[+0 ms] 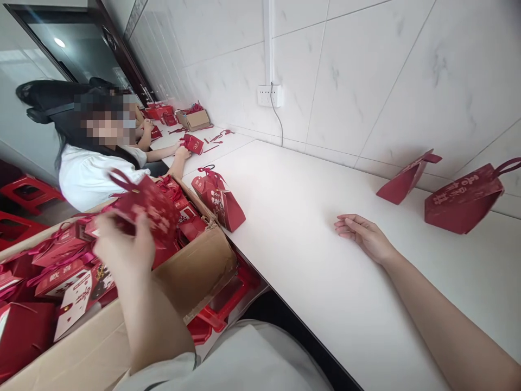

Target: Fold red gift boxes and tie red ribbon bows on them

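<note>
My left hand (pixel 126 244), blurred by motion, is closed on a red gift box (pixel 152 209) with a loop handle and pale printed characters. It holds this above a cardboard carton (pixel 199 271) full of red gift boxes and ribbons. My right hand (pixel 362 234) is over the white table (pixel 293 217), fingers loosely bent and apart from the thumb, with nothing in it. To its right, two red gift boxes stand by the wall: a narrower one (pixel 407 178) and a wider one (pixel 464 198) with a loop handle. Another red gift box (pixel 222 203) with a ribbon stands beside the carton.
A co-worker (pixel 97 168) in white sits past the carton, hands on a red box (pixel 192 144). Ribbon strips (pixel 217 137) and a small carton (pixel 195 119) lie farther along the table. A red stool (pixel 220 304) is under the carton. A cable hangs from the wall socket (pixel 269 95).
</note>
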